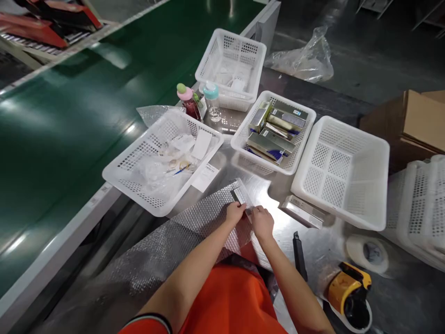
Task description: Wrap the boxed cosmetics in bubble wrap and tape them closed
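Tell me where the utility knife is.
In the head view, the black utility knife lies on the metal table, right of the person's right forearm and left of the yellow tape dispenser.

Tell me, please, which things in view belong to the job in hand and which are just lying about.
Belongs, or likely does:
- bubble wrap and slim box, at the left hand and right hand
- gold boxes in the basket
- probably the black cutter and yellow tape dispenser

Seemingly lying about:
- pink-topped bottle
- blue-topped bottle
- plastic bag on the floor
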Demonstrator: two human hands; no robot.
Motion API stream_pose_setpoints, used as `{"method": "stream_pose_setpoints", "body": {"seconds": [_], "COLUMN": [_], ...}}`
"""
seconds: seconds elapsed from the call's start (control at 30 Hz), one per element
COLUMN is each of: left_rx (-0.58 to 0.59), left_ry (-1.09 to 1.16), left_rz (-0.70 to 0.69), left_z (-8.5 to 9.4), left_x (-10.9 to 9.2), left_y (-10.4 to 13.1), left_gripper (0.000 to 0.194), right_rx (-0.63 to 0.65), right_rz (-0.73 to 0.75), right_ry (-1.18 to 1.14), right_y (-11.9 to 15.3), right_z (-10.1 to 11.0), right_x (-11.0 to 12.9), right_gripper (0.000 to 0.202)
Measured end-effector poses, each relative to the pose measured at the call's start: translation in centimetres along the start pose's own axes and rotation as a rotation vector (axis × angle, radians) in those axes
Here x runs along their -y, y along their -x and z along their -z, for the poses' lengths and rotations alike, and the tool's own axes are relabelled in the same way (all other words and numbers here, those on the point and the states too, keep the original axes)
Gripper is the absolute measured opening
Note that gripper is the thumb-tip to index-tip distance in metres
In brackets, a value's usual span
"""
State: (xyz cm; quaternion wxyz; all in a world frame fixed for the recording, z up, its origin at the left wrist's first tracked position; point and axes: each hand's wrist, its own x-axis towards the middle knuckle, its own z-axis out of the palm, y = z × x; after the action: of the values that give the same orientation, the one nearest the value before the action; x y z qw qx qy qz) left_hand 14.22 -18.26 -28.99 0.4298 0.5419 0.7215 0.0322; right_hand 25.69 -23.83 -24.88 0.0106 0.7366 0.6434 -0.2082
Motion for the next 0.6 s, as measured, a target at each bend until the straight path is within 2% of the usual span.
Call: {"method": "stream_pose_setpoints", "body": {"seconds": [0.07,0.17,0.23,0.27,0.3,0.37,0.47,0.6], "left_rx": [0.023,0.033,0.015,-0.001,-0.020,-0.047,-0.034,-0.007], "left_ry": [-0.016,-0.058,-0.100,-0.155,-0.240,-0.460,-0.685,-0.708], "left_rz": [-0.036,-0.114,-0.184,-0.235,-0.290,-0.379,-0.407,-0.379], "left_z": [0.1,1.3,2.8,3.5,4.2,5.2,5.6,5.4], "left_x": [0.1,0.8,1.8,2.4,3.1,4.5,5.8,5.8], "left_y": [0.4,1.9,3.4,4.2,4.9,5.9,6.4,6.0], "left_gripper": [0.031,0.028,0.021,0.017,0.017,0.033,0.053,0.056], "right_rx": [-0.012,-0.206,-0.331,-0.341,-0.311,-0.202,-0.099,-0.118], "right_rz": [-0.042,-0.184,-0.145,-0.072,0.008,0.085,0.004,-0.023], "right_ry": [0.005,0.008,-0.019,-0.046,-0.077,-0.128,-0.173,-0.217], "right_y": [-0.3,-0.7,-0.8,-0.7,-0.6,-0.5,-0.5,-0.6], "right_z": [0.3,0.6,0.4,0.1,-0.2,-1.0,-1.9,-2.5], "right_x": [-1.1,-2.3,-2.1,-1.6,-1.0,0.3,1.6,1.9], "right_gripper": [0.027,0.033,0.037,0.037,0.036,0.035,0.031,0.025]}}
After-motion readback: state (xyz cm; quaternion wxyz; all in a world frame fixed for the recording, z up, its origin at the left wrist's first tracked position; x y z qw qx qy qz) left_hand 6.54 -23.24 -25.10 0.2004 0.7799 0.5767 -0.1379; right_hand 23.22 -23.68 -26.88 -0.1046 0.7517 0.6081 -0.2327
